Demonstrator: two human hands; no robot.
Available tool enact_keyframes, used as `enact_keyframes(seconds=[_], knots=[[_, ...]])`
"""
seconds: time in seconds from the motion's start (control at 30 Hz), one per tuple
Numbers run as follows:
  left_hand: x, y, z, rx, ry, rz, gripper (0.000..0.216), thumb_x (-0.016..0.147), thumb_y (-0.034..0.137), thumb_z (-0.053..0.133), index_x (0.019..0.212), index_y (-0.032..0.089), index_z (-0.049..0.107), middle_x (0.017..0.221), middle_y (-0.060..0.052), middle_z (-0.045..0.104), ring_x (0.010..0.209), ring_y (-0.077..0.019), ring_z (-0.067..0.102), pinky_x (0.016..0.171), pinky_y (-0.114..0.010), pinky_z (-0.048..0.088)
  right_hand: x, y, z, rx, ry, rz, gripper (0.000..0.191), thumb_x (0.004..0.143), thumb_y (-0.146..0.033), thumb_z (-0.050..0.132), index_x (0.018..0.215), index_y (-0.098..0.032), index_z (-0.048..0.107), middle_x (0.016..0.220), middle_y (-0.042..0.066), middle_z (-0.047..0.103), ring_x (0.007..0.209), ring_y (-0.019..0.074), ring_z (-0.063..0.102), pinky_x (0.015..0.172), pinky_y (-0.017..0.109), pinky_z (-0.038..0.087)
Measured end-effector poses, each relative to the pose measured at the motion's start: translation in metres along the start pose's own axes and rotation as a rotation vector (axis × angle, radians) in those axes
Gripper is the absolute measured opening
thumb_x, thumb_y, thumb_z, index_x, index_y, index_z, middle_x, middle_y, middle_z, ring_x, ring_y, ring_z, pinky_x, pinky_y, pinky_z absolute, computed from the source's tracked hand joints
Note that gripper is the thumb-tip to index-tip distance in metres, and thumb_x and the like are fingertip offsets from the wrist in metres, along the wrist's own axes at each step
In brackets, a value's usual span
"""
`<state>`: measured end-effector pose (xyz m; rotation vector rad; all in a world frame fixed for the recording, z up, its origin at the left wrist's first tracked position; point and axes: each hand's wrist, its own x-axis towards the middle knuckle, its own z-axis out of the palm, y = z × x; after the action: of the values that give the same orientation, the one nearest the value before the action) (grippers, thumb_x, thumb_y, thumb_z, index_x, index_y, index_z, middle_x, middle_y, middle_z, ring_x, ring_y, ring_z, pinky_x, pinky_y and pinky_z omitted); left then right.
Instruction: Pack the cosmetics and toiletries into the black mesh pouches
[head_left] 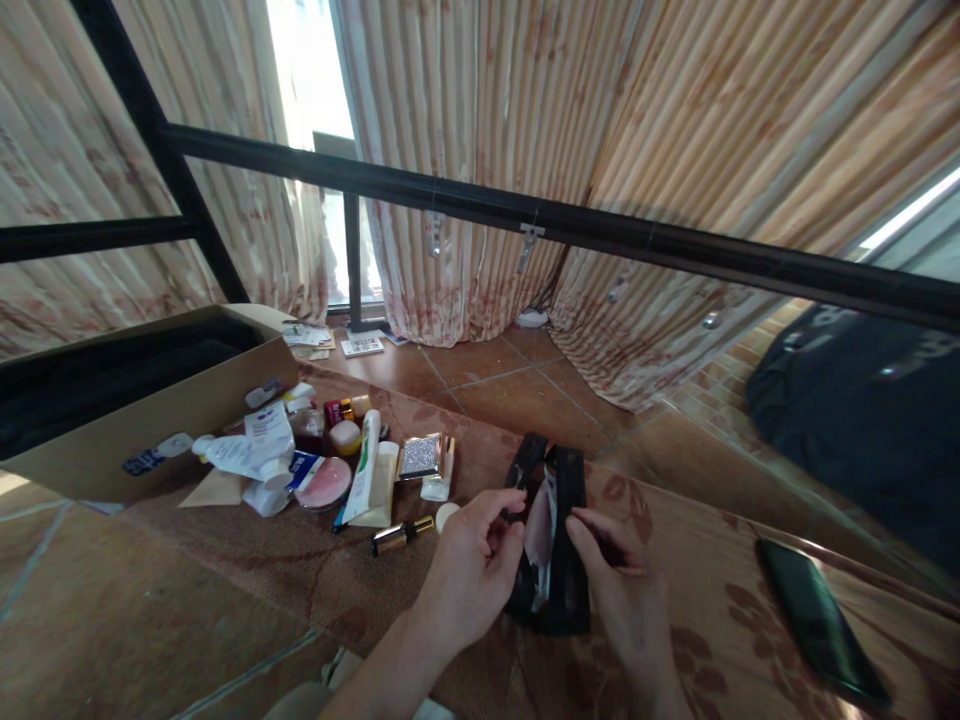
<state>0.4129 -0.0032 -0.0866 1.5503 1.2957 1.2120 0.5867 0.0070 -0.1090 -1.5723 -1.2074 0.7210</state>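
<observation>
A black zip pouch (571, 590) lies on the brown patterned cloth with its mouth spread, showing pinkish and whitish contents (538, 530) whose kind I cannot make out. My left hand (476, 570) pinches the left edge of the opening. On the other side, the fingers of my right hand (619, 575) close on the right edge. Just left of my left hand are a small black-and-gold cosmetic tube (403, 536) and a round white lid-like piece (446, 516). Behind them sits a glittery square compact (422, 457).
Tubes, jars and a pink round compact (322, 484) crowd the cloth at left, beside a cardboard box (172, 430) with dark contents. A black phone (821, 620) lies at right. A dark metal rail (480, 205) crosses before the curtains (480, 90).
</observation>
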Motion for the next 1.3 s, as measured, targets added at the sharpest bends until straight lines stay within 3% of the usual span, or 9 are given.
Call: enact_keyframes(seconds=[0.33, 0.5, 0.63, 0.73, 0.93, 1.07, 1.3], knots=[[-0.001, 0.001, -0.002, 0.001, 0.004, 0.039, 0.028, 0.087, 0.016, 0.049, 0.111, 0.021, 0.062, 0.102, -0.004, 0.068, 0.082, -0.0132, 0.063, 0.069, -0.023, 0.051, -0.003, 0.003, -0.007, -0.164, -0.175, -0.049, 0.044, 0.070, -0.045, 0.071, 0.108, -0.022, 0.069, 0.089, 0.005, 0.069, 0.071, 0.0190, 0.063, 0.063, 0.031, 0.050], [-0.001, 0.002, -0.003, 0.023, 0.002, 0.062, 0.028, 0.085, 0.014, 0.049, 0.110, 0.019, 0.062, 0.102, -0.005, 0.068, 0.080, -0.0129, 0.063, 0.067, -0.023, 0.051, -0.005, 0.000, -0.013, -0.218, -0.265, -0.035, 0.059, 0.066, -0.042, 0.073, 0.121, -0.022, 0.061, 0.098, 0.006, 0.071, 0.071, 0.0200, 0.065, 0.062, 0.033, 0.052], [-0.002, -0.001, -0.005, 0.036, -0.016, 0.074, 0.029, 0.086, 0.016, 0.049, 0.112, 0.018, 0.061, 0.105, -0.006, 0.068, 0.082, -0.0140, 0.063, 0.067, -0.024, 0.052, -0.004, 0.003, -0.019, -0.287, -0.310, -0.079, 0.078, 0.063, -0.045, 0.076, 0.133, -0.023, 0.049, 0.109, 0.009, 0.068, 0.083, 0.0236, 0.066, 0.071, 0.038, 0.054], [-0.003, -0.005, -0.008, 0.067, -0.026, 0.088, 0.030, 0.086, 0.015, 0.049, 0.112, 0.019, 0.061, 0.107, -0.006, 0.068, 0.083, -0.0140, 0.063, 0.071, -0.025, 0.052, -0.002, 0.008, -0.020, -0.314, -0.318, -0.103, 0.082, 0.062, -0.046, 0.076, 0.135, -0.022, 0.047, 0.112, 0.010, 0.067, 0.090, 0.0253, 0.066, 0.077, 0.040, 0.054], [0.001, -0.012, -0.021, 0.220, 0.014, 0.090, 0.028, 0.085, 0.017, 0.050, 0.111, 0.018, 0.061, 0.104, -0.005, 0.070, 0.081, -0.0139, 0.064, 0.069, -0.024, 0.051, 0.002, 0.017, -0.021, -0.393, -0.269, -0.115, 0.057, 0.072, -0.036, 0.063, 0.126, -0.023, 0.057, 0.111, 0.009, 0.068, 0.095, 0.0256, 0.066, 0.085, 0.042, 0.050], [0.010, -0.022, -0.040, 0.541, -0.024, -0.051, 0.028, 0.086, 0.020, 0.050, 0.112, 0.019, 0.061, 0.108, -0.005, 0.070, 0.083, -0.0143, 0.066, 0.075, -0.026, 0.050, 0.002, 0.017, -0.023, -0.390, -0.239, -0.168, 0.043, 0.076, -0.030, 0.053, 0.117, -0.023, 0.064, 0.109, 0.007, 0.069, 0.100, 0.0245, 0.064, 0.089, 0.041, 0.048], [0.013, -0.043, -0.078, 0.780, -0.160, -0.198, 0.013, 0.083, 0.026, 0.055, 0.085, 0.020, 0.067, 0.081, -0.007, 0.072, 0.079, -0.0227, 0.067, 0.068, -0.030, 0.047, -0.002, 0.014, -0.023, -0.350, -0.140, -0.192, 0.037, 0.075, -0.026, 0.050, 0.108, -0.024, 0.069, 0.104, 0.006, 0.070, 0.098, 0.0248, 0.064, 0.085, 0.041, 0.048]])
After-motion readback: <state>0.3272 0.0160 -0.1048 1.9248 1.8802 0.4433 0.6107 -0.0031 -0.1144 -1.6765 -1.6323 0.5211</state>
